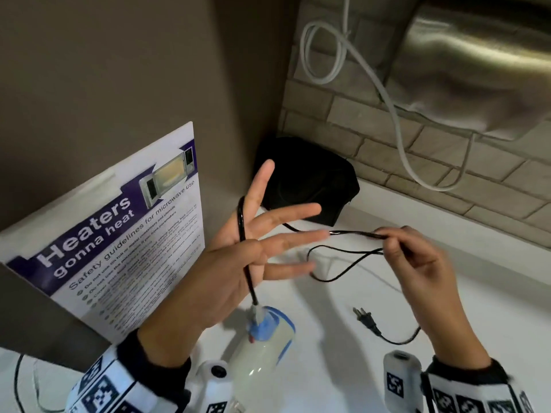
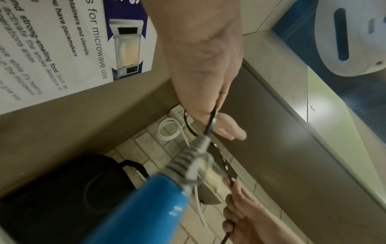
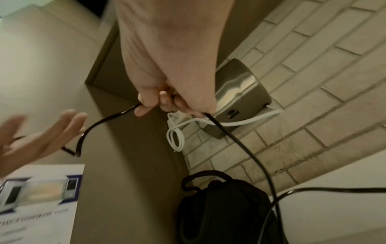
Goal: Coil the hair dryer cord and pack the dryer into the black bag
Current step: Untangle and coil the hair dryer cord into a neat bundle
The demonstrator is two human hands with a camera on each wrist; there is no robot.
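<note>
Cord (image 1: pixel 351 233) stretches taut between the two hands above the white bench (image 1: pixel 477 293). The left hand (image 1: pixel 238 251) is raised with its fingers (image 1: pixel 293 210) spread and straight, the black line running across the palm and round behind the index finger. The right hand (image 1: pixel 417 257) pinches a doubled length of it between thumb and fingertips, the other fingers loosely curled. A slack loop sags from the right hand to the bench, and the plug (image 1: pixel 366 318) lies flat on the bench near the right wrist. The hair dryer (image 1: pixel 268 338), white with blue trim, hangs below the left palm, its strain relief pointing up to where the line enters. The black bag (image 1: pixel 313 180) sits in the back corner, against the brown side wall and the brick wall (image 1: pixel 387 138); open bench lies between it and the hands. A microwave safety poster (image 1: pixel 119 234) leans at the left edge.
</note>
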